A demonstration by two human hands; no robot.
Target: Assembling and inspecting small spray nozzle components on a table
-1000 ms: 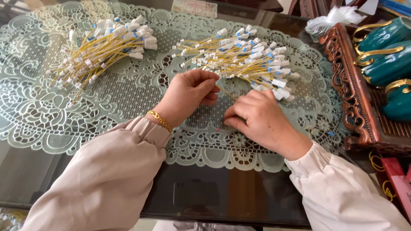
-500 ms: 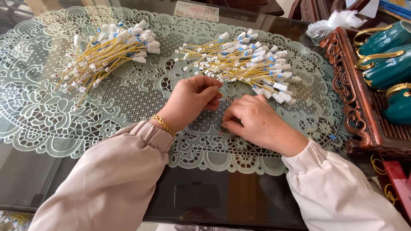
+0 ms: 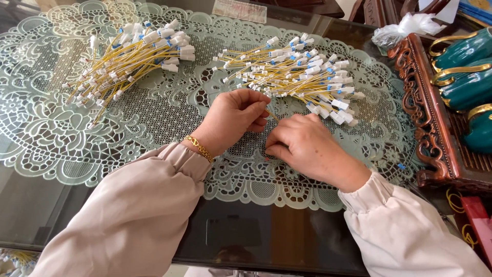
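Far off to the left of my left hand (image 3: 233, 120) lies one pile of short yellow wires (image 3: 125, 59) with white plugs on the ends, well apart from anything I touch. Closer in, my left hand, with a gold bracelet (image 3: 200, 149) at the wrist, is curled, thumb and fingertips pinched together near the lower edge of the second wire pile (image 3: 292, 74). That pile sits just beyond both hands, its wires running mostly left to right with the plug ends fanned toward the right. Between my hands a thin yellow wire (image 3: 271, 115) slants down from the pile; whether my left fingers truly grip it I cannot tell. My right hand (image 3: 307, 146) is closed too, knuckles up, resting on the lace mat (image 3: 154, 118), its fingertips hidden, so its hold is unclear. Beyond it stands a carved wooden tray (image 3: 425, 128).
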